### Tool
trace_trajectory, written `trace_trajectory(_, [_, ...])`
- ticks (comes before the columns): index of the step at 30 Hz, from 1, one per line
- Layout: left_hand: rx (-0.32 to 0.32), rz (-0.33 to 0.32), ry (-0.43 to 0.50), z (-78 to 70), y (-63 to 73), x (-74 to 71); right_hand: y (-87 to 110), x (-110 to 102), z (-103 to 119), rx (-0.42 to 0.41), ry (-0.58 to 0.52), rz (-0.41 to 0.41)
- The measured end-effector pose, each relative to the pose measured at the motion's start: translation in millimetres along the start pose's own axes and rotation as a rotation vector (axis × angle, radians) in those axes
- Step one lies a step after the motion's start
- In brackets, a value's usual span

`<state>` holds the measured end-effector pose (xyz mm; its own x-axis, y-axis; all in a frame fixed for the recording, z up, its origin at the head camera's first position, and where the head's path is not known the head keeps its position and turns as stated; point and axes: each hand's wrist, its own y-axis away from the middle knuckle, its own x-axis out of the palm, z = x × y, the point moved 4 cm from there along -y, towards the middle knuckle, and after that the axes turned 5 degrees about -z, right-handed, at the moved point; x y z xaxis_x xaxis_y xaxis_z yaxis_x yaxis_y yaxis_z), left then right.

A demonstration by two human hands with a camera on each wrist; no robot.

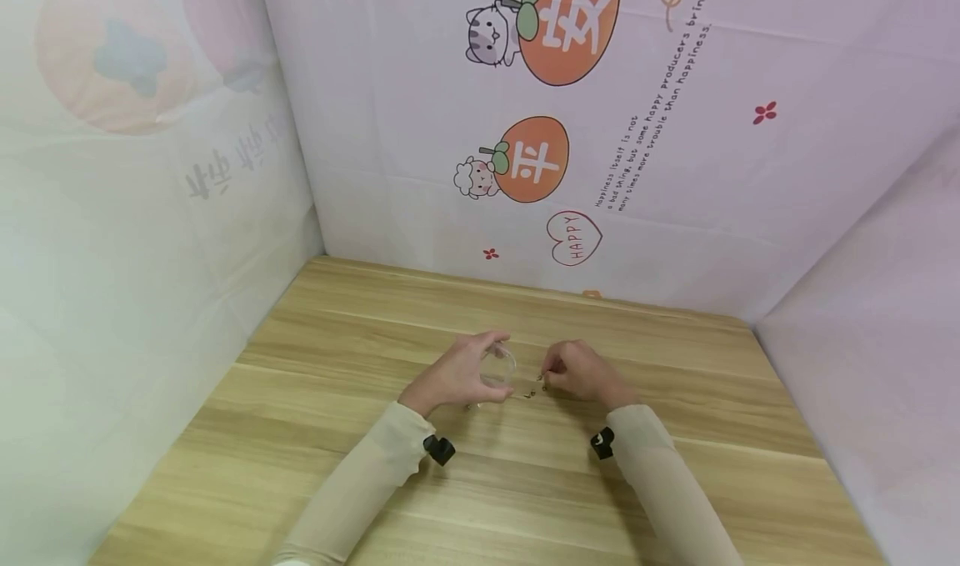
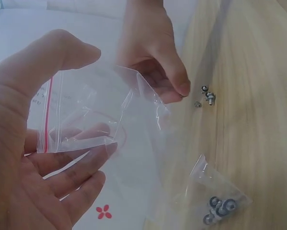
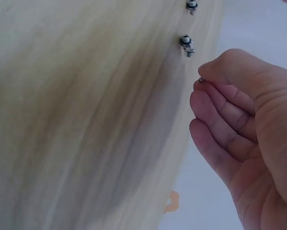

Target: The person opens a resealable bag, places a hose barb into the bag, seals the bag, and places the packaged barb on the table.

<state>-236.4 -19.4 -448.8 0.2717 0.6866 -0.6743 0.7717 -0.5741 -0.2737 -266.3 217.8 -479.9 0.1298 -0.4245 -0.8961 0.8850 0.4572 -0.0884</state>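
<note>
My left hand curves round a clear zip bag with a red line along its mouth. Thumb and fingers are spread apart, and the bag's mouth gapes between them. To the right, my right hand pinches a tiny dark metal piece between thumb and index finger, mostly hidden by the fingertips. Close by on the table are several small screws with washers, also seen beyond the fingertips in the right wrist view. Clear plastic with several metal washers or screws inside shows low in the left wrist view.
The wood-grain table is bordered by white printed cloth at the back and by pale cloth on both sides. Dark wrist cameras sit at the sleeve cuffs.
</note>
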Motion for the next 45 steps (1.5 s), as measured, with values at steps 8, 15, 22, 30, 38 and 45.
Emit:
trace_trajectory(8, [-0.018,0.017,0.009,4.5,-1.0,4.6,0.2,-10.0,7.8,-0.047,0.006,-0.052])
trace_trajectory(15, [-0.016,0.020,0.013,5.9,-1.6,6.2,0.2,-20.6,22.8,-0.131,0.016,-0.102])
trace_trajectory(22, [-0.013,0.016,0.019,6.3,-1.9,6.4,-0.7,-30.5,44.2,-0.212,0.021,-0.102])
trace_trajectory(30, [-0.019,0.022,0.014,7.0,-1.9,6.8,1.5,-39.8,66.7,-0.265,0.048,-0.120])
trace_trajectory(38, [-0.018,0.040,0.039,5.3,-1.5,7.2,4.9,-46.7,82.0,-0.289,0.072,-0.151])
trace_trajectory(45, [-0.019,0.043,0.049,5.4,-0.4,7.5,7.0,-51.6,100.3,-0.334,0.074,-0.169])
